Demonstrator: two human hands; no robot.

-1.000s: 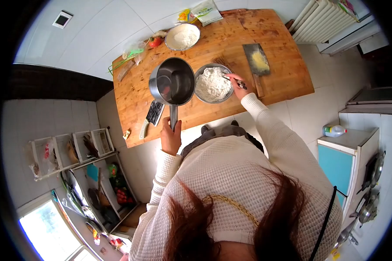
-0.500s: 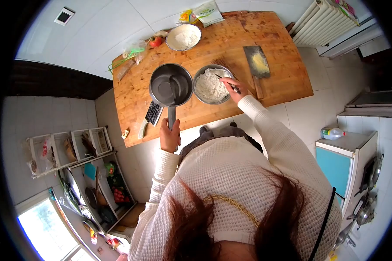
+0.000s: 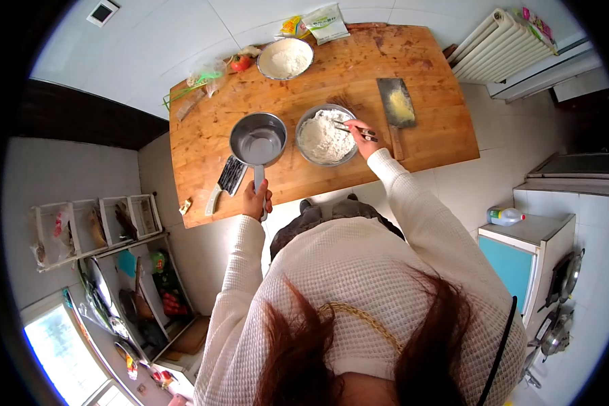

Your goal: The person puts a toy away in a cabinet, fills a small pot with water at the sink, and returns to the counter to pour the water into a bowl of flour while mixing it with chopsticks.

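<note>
Looked like mid-mix: working at the flour (image 3: 323, 141) in the steel bowl (image 3: 350, 158) with chopsticks (image 3: 350, 128) pinched in the right grip (image 3: 365, 138), tips down in the heap. Meanwhile had the pan (image 3: 247, 128) by its handle in the left grip (image 3: 256, 199), fingers wrapped round, held at the near side of the bench (image 3: 430, 57), just left of the steel bowl. Couldn't tell if resting on the wood or hovering. Couldn't make out any liquid inside for sure either. Judging by all that loose, pale stuff, probably called for deeper stirring, right to the bottom, with the pan kept level.

Did a count too: one pan, two bowls (steel, plus a white bowl (image 3: 266, 57) further back, also with flour in), one cleaver (image 3: 232, 176) just beside the pan, a second cleaver (image 3: 390, 95) right of the steel bowl with yellow bits on its blade, one tomato (image 3: 240, 63), two packets (image 3: 326, 24) at the far edge. Guessed one pair of chopsticks, too small to swear to.
</note>
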